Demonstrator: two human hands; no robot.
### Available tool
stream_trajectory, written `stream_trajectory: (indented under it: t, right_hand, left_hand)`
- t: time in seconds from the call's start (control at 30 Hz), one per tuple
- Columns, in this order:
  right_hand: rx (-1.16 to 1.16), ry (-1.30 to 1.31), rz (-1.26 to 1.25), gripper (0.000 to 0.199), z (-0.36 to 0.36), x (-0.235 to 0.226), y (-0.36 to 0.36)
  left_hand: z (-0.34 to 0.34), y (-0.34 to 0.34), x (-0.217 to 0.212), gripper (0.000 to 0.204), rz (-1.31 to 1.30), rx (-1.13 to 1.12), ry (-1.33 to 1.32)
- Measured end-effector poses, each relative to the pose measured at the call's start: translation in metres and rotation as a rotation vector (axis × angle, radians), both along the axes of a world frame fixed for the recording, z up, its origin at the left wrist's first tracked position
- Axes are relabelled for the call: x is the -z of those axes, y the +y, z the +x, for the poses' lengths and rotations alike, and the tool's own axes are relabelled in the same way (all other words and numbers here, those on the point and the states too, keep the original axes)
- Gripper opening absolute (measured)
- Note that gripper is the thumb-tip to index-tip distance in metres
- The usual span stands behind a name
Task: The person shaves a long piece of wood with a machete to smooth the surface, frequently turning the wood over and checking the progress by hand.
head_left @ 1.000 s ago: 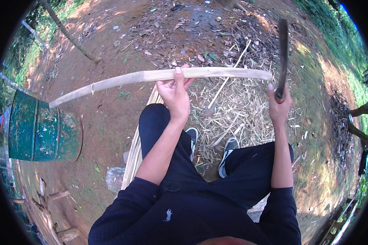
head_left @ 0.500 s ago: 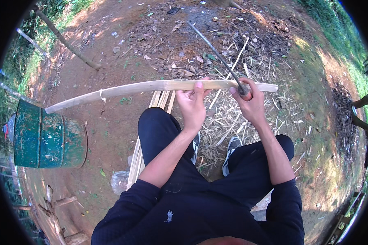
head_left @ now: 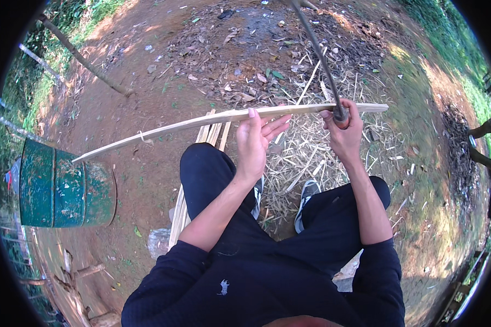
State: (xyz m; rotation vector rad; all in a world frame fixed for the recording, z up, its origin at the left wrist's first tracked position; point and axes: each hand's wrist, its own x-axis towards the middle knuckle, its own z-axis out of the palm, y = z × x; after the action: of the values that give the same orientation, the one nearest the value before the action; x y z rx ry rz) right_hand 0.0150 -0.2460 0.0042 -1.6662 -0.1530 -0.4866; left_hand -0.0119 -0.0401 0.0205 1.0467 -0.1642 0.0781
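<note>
A long, pale bamboo strip (head_left: 185, 123) lies crosswise in front of me, its left end lower than its right. My left hand (head_left: 255, 141) holds it near the middle, thumb against the strip and several fingers stretched out beneath. Toward the strip's right end, my right hand (head_left: 345, 133) is closed around the reddish handle of a machete (head_left: 321, 52). Its dark blade points up and away, seen nearly edge-on, crossing the strip. The right fingertips also touch the strip there. A thin curl of fibre (head_left: 143, 137) hangs from the strip's left part.
Pale shavings (head_left: 294, 163) cover the ground around my shoes. More long strips (head_left: 179, 218) lie beside my left leg. A worn green drum (head_left: 65, 185) stands at left, near the strip's end. Dry leaves (head_left: 240, 82) lie ahead, and cut branches (head_left: 84, 272) at lower left.
The strip has shifted right and turned so it looks narrower, its left end dropping. My right hand has moved right, and the machete blade has swung more upright. My left fingers have spread.
</note>
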Motion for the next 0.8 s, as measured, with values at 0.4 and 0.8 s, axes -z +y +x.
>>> stream_trajectory:
  t: [0.4, 0.8]
  right_hand:
    - [-0.074, -0.151, 0.048, 0.024, -0.011, -0.003, -0.008]
    - [0.048, -0.231, -0.170, 0.035, -0.011, -0.011, -0.007]
  left_hand:
    - [-0.056, 0.053, -0.028, 0.045, 0.679, 0.292, 0.067]
    - [-0.003, 0.125, -0.050, 0.057, 1.583, 0.367, 0.029]
